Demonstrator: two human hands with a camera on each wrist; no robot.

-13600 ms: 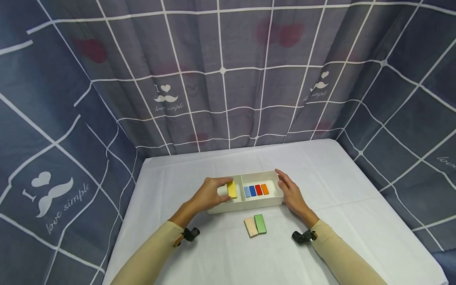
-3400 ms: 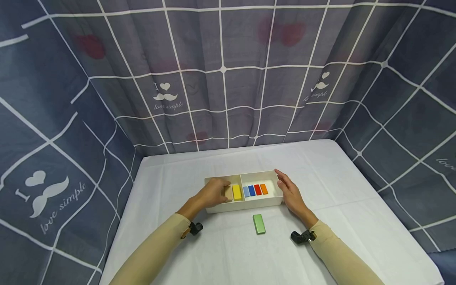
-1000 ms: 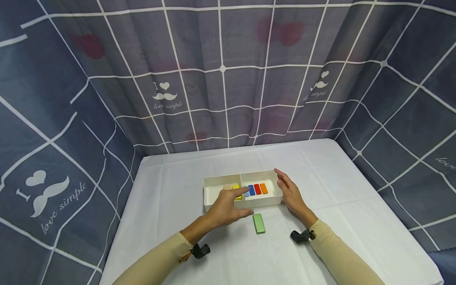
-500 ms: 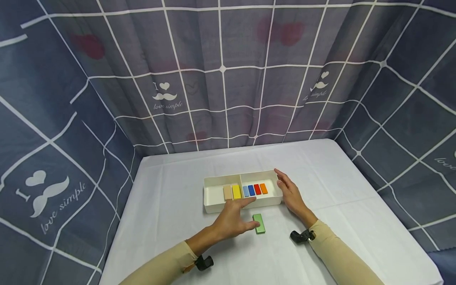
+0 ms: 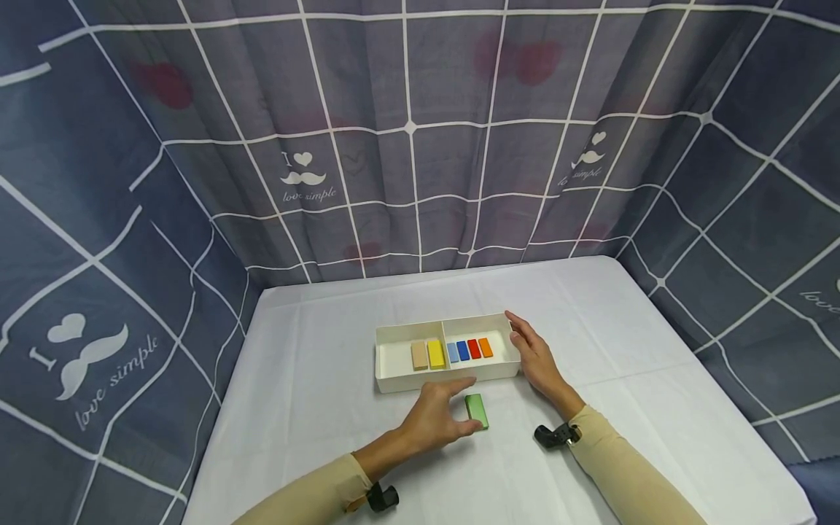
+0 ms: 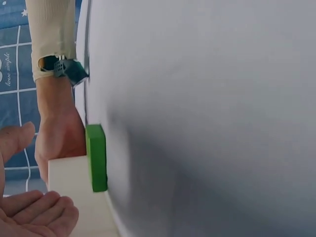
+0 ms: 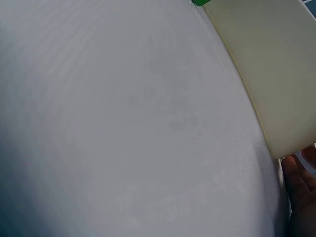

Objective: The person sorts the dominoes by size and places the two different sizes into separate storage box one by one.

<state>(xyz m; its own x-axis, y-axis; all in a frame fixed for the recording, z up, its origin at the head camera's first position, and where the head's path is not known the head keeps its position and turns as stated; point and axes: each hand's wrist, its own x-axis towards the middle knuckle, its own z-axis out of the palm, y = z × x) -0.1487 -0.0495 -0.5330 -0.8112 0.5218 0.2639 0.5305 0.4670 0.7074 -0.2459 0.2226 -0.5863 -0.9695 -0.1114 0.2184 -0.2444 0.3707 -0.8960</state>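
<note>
Head view, item record. Step in hand, as judged: reach to the flat green rectangular block [image 5: 477, 411], the one block lying outside the white two-compartment tray [image 5: 394, 380]. Left hand [image 5: 438, 417]: fingers spread and relaxed, holding nothing, thumb tip at or just beside the block's near left edge; whether it actually touches cannot be told. The left wrist view shows the same hand's fingers [image 6: 39, 215] loosely extended, apart from the block [image 6: 97, 157]. Right hand [image 5: 534, 357]: fingers straight, resting flat against the tray's right end wall, gripping nothing.

Next move, as judged: the left hand needs to close thumb and fingers across the block's long sides and lift it clear of the cloth; the block is thin, so a low pinch at the edges looks necessary.

Block, description: solid green, slab-shaped, matte, long axis running away from the person, lying flat on the white tablecloth [image 5: 328, 437] just in front of the tray's front wall, roughly below the divider.

Tray contents: left compartment, tan block [image 5: 419, 355] and yellow block [image 5: 436, 354] side by side; right compartment, light blue block [image 5: 453, 352], blue block [image 5: 463, 351], red block [image 5: 475, 348], orange block [image 5: 485, 347] in a row.
</note>
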